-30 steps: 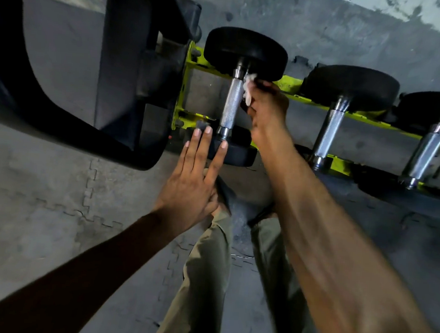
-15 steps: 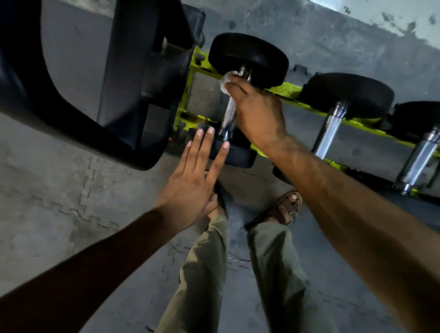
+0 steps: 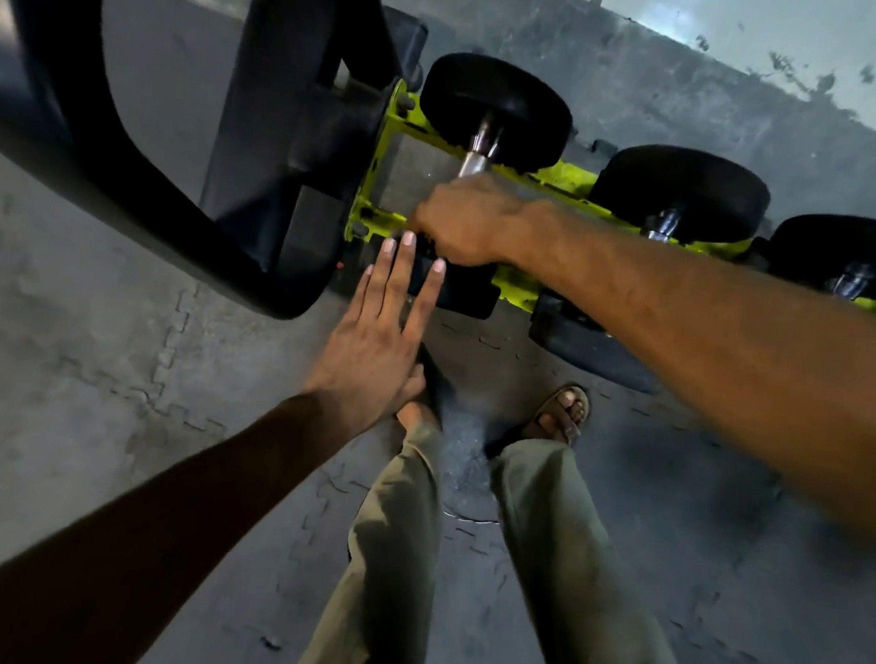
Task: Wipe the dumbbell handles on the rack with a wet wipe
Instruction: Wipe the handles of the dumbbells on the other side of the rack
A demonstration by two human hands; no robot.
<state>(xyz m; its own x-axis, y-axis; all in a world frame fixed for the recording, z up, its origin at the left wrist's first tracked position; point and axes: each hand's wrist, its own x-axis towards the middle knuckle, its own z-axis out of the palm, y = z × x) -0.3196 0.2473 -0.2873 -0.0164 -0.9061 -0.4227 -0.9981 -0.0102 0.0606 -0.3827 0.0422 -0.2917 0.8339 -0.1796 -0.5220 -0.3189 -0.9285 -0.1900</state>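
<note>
dumbbell handle (image 3: 476, 155) at the rack's (image 3: 571, 178) left end runs from the far head (image 3: 496, 107) on the rack's back rail down to the near head (image 3: 466, 295) on its front rail. its long axis therefore points away from the person, leaning a little rightward as it goes back. only a short bright stretch of metal shows, just under the far head. the remainder is covered by the right hand (image 3: 465, 223), whose fingers are wrapped round the bar close to the rack's front rail. the wet wipe cannot be seen; i judge it is under that palm.

the left hand (image 3: 373, 348) is flat, fingers straight, with its fingertips touching the near head at the rack's front edge. it grasps nothing and seems to be steadying the weight.

the uncovered metal lies beyond the right hand, toward the rack's back rail, so the next stroke would likely slide along the bar away from the body. the second handle (image 3: 663, 226) and third handle (image 3: 852, 281) lie further right along the rack, pointing much the same way, with neither hand on them.
</note>
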